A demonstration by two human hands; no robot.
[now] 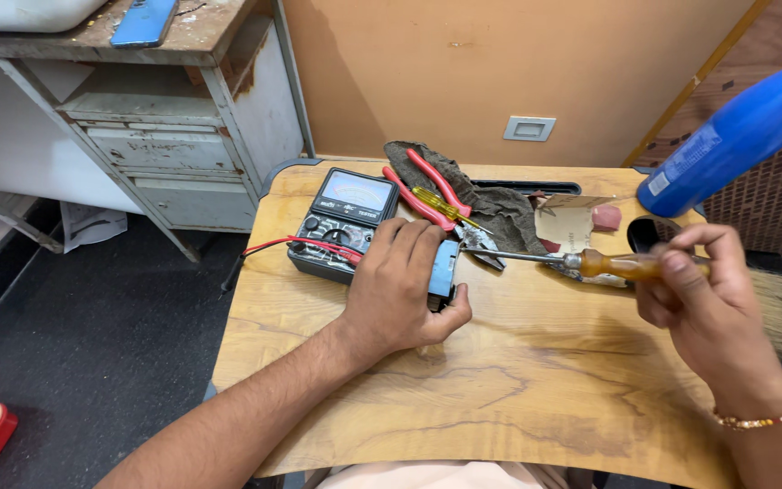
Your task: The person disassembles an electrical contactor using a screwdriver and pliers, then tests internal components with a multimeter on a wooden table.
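The left hand [400, 290] lies flat at the centre of the frame, fingers closed over a small blue-edged box [443, 270] and pressing it onto the wooden surface [518, 362]. The right hand [708, 299], at the right, grips the amber handle of a screwdriver [590, 263], whose shaft points left toward the box. Just left of the box sits a dark analogue multimeter [341, 222] with red and black leads [269, 244]. Above, red-handled pliers [432, 190] rest on a dark rag [491, 204]. A blue bottle [735, 136] fills the upper right, a grey metal cabinet [174, 136] the upper left.
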